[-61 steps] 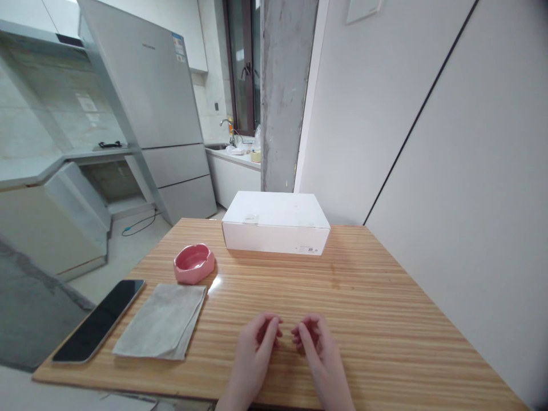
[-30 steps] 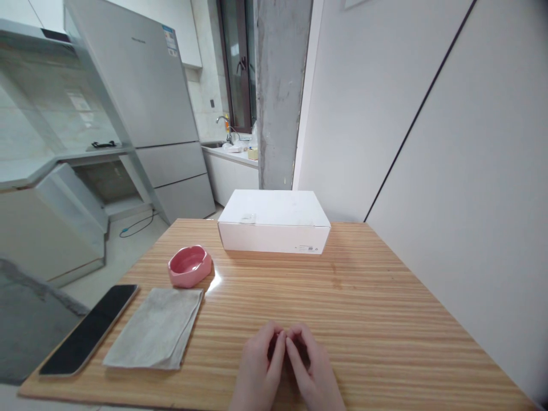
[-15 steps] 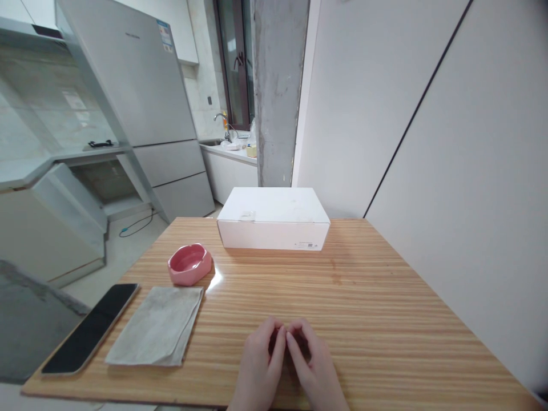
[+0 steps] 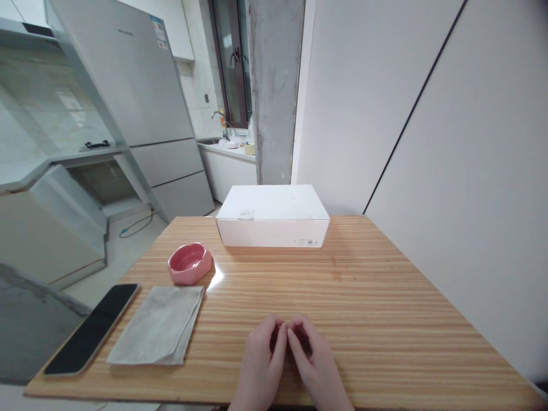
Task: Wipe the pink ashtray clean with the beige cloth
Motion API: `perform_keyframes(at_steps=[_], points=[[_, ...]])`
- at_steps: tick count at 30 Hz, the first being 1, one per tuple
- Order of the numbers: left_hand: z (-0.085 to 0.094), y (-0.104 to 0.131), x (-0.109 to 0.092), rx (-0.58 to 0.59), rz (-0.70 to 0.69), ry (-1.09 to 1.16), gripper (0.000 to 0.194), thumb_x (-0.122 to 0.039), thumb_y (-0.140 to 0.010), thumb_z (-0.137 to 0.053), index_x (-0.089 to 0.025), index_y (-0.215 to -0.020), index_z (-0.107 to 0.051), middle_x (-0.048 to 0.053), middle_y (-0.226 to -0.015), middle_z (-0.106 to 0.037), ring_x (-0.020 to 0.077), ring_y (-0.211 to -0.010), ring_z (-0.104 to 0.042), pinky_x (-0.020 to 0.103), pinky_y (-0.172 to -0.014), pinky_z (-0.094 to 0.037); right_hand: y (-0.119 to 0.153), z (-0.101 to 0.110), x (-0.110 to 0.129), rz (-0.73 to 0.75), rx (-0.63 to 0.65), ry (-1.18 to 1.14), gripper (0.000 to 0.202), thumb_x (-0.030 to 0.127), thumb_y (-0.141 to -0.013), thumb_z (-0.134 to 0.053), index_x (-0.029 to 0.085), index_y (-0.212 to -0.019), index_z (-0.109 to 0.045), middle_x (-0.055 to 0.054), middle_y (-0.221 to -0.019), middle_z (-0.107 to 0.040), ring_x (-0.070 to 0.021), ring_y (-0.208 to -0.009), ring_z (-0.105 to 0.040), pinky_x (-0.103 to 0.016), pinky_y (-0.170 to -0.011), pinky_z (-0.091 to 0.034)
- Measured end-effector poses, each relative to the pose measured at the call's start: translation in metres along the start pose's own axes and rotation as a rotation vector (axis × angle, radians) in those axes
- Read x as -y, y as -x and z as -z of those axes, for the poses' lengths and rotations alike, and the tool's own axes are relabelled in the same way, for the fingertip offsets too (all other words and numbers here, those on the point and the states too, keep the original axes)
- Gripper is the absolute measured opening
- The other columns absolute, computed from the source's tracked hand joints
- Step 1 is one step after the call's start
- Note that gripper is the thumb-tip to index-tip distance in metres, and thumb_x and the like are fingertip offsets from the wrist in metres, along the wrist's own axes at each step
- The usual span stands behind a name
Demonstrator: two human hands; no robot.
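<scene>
My left hand [image 4: 263,357] and my right hand [image 4: 314,354] rest side by side at the table's near edge, fingertips close together or touching. Each hand's fingers are curled in with thumb and fingertips pressed together. Whether anything small is between the fingertips cannot be made out. To their left lies a folded grey cloth [image 4: 158,325] on the wooden table [image 4: 377,319]. A pink faceted bowl [image 4: 189,264] stands behind the cloth, and a dark phone-like slab [image 4: 92,331] lies left of it.
A closed white box [image 4: 273,231] stands at the table's far edge. Beyond the table are a grey fridge [image 4: 128,80], a sink counter with a tap [image 4: 225,125], and a concrete pillar [image 4: 276,91]. A white wall [image 4: 462,160] runs along the right side.
The camera view has shifted very slightly. Both hands keep nearly the same pose and place, and the objects on the table have not moved.
</scene>
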State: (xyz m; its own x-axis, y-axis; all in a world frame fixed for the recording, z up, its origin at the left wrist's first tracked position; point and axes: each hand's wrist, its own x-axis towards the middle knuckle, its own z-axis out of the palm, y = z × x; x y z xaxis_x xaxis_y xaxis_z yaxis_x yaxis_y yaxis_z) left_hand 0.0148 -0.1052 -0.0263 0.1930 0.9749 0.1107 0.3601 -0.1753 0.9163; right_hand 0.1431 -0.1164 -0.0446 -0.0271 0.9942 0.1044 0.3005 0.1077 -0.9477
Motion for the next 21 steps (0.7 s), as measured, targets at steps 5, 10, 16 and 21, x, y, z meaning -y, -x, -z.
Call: perform_keyframes(at_steps=[5,10,16,21], points=[[-0.0002,-0.0009,-0.0007,-0.001,0.0,-0.005,0.027,-0.034,-0.097,-0.04,-0.02,-0.087,-0.061,0.004,-0.084,-0.066,0.0172,-0.078,-0.061,0.027,-0.072,-0.042,-0.0009,-0.0006,0.0028,0.016,-0.005,-0.001,0.022,0.041,-0.095,-0.045,0.023,-0.089,-0.055,-0.004,-0.085,-0.066,-0.0198,-0.082,-0.065,-0.029,-0.077,-0.05],[0.0003,-0.0011,-0.0019,-0.008,-0.008,0.004,0.028,-0.033,-0.097,-0.04,-0.02,-0.087,-0.062,0.005,-0.084,-0.068,0.0177,-0.077,-0.062,0.027,-0.072,-0.043,-0.0008,-0.0005,0.0038,0.023,-0.021,-0.01,0.021,0.04,-0.095,-0.046,0.023,-0.089,-0.057,-0.003,-0.084,-0.067,-0.0195,-0.081,-0.066,-0.029,-0.077,-0.05],[0.0002,0.0004,-0.0022,-0.013,0.001,-0.004,0.028,-0.034,-0.097,-0.04,-0.019,-0.087,-0.063,0.006,-0.084,-0.068,0.0183,-0.078,-0.062,0.027,-0.072,-0.044,-0.0008,-0.0009,0.0009,0.027,-0.026,-0.024,0.022,0.04,-0.094,-0.046,0.023,-0.089,-0.058,-0.004,-0.085,-0.067,-0.0201,-0.08,-0.065,-0.03,-0.077,-0.051],[0.0007,0.0,-0.0032,-0.02,-0.004,-0.008,0.028,-0.033,-0.096,-0.041,-0.019,-0.086,-0.063,0.005,-0.083,-0.068,0.018,-0.076,-0.062,0.026,-0.071,-0.044,-0.0008,-0.0007,0.0011,0.024,-0.01,-0.034,0.022,0.041,-0.095,-0.045,0.023,-0.088,-0.057,-0.004,-0.084,-0.067,-0.02,-0.081,-0.065,-0.03,-0.078,-0.051]])
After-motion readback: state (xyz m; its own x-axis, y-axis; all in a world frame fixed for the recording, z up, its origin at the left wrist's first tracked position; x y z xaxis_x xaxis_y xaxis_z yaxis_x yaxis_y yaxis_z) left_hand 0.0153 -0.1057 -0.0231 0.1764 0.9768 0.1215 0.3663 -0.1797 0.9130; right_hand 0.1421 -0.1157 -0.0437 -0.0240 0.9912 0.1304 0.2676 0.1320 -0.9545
